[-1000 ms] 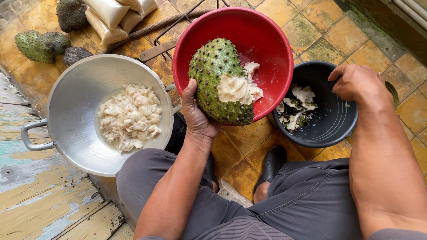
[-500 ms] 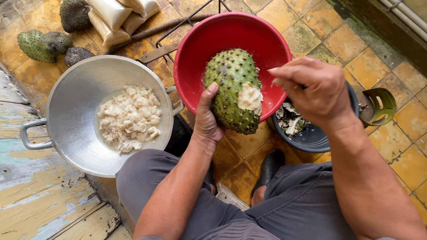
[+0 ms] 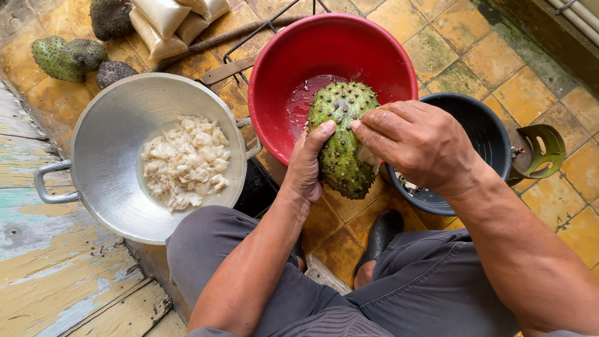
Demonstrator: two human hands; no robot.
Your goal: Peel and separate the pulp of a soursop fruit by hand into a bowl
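Seen from above, the person wears grey trousers (image 3: pixel 430 293) of a smooth, lightly creased cloth that cover both thighs and knees. A strip of darker, finely striped grey fabric (image 3: pixel 331 321) shows at the bottom edge. Both forearms are bare, with no sleeves, watch or bracelet in view. The left hand (image 3: pixel 309 165) and right hand (image 3: pixel 418 143) carry no gloves or rings. A dark, rounded shoe (image 3: pixel 384 231) shows between the knees.

A single camera, worn on the person's head, looked almost straight down from close above the lap. It faced the yellow tiled floor (image 3: pixel 474 56), with the knees at the bottom edge, the metal pan (image 3: pixel 112 131) at left and the red bowl (image 3: pixel 331 47) near the top centre.
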